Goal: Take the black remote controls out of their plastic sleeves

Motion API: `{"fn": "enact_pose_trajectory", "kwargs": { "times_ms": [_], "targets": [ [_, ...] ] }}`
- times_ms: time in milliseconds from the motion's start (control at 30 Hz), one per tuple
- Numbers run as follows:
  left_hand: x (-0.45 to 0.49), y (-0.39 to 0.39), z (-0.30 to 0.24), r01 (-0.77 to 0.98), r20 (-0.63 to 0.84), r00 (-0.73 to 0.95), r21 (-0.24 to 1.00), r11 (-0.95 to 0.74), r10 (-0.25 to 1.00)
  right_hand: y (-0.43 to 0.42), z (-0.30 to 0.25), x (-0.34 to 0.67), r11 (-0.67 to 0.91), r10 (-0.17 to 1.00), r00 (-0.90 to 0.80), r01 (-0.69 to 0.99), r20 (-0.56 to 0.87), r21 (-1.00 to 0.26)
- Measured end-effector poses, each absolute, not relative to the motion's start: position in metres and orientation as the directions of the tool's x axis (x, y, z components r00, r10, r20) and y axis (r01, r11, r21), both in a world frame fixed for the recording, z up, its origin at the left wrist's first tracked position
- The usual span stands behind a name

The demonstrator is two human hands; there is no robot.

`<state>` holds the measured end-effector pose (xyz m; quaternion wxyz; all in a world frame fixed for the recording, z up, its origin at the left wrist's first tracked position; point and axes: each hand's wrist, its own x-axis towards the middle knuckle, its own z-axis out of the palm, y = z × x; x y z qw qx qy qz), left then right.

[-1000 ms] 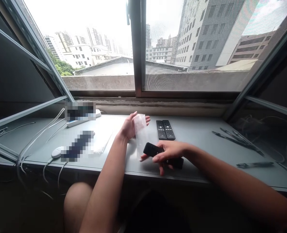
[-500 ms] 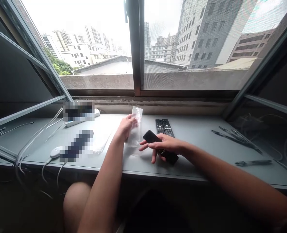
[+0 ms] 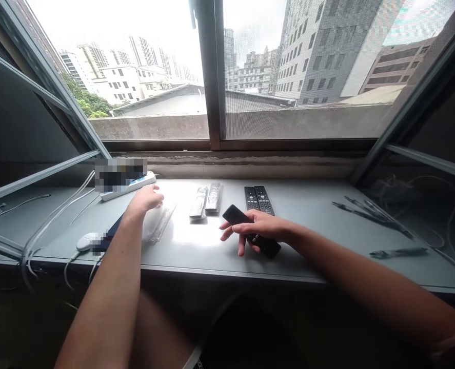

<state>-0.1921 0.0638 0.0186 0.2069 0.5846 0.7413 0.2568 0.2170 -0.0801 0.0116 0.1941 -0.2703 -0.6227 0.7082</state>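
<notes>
My left hand (image 3: 147,199) is over the left part of the desk, just above a stack of clear plastic sleeves (image 3: 162,224). Its fingers point right and lie a little apart, with nothing visible in them; the thumb is hidden. A black remote control (image 3: 235,214) slants across my right hand (image 3: 258,228), held near its middle with some fingers spread below it. Two more black remotes, a left one (image 3: 251,199) and a right one (image 3: 264,200), lie side by side beyond that hand. Two remotes in clear sleeves (image 3: 198,204) (image 3: 213,199) rest between my hands.
A white power strip (image 3: 129,187) stands at the back left, partly blurred out. Near the front left lie a round white charger (image 3: 86,242) and cables (image 3: 38,241). Several pens (image 3: 373,218) and another pen (image 3: 398,253) lie at right. A window frame (image 3: 214,77) rises behind.
My left hand has moved left from the middle of the desk to the sleeve stack, and the clear sleeve it held no longer shows there. Two sleeved remotes are uncovered. My right hand stays put.
</notes>
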Motion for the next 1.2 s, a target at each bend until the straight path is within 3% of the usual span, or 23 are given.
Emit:
{"fn": "enact_pose_trajectory", "kwargs": {
  "times_ms": [100, 267, 467, 900, 1200],
  "targets": [
    [-0.190, 0.064, 0.019, 0.837, -0.033, -0.230, 0.504, 0.215, 0.973, -0.080, 0.010, 0.217, -0.150, 0.609, -0.781, 0.058, -0.139, -0.987],
    [-0.177, 0.063, 0.018, 0.933, 0.057, -0.158, 0.337, 0.130, 0.986, -0.079, 0.009, 0.217, -0.152, 0.604, -0.786, 0.047, -0.131, -0.987],
    [-0.152, 0.053, 0.028, 0.971, -0.034, -0.151, 0.185, 0.155, 0.988, -0.080, 0.011, 0.218, -0.148, 0.602, -0.788, 0.049, -0.129, -0.988],
    [-0.137, 0.059, 0.030, 0.969, -0.107, -0.221, 0.091, 0.231, 0.969, -0.080, 0.012, 0.216, -0.144, 0.602, -0.787, 0.057, -0.133, -0.988],
    [-0.141, 0.075, 0.016, 0.982, -0.040, -0.183, 0.032, 0.185, 0.982, -0.077, 0.008, 0.217, -0.126, 0.602, -0.788, 0.061, -0.125, -0.990]
  ]
}}
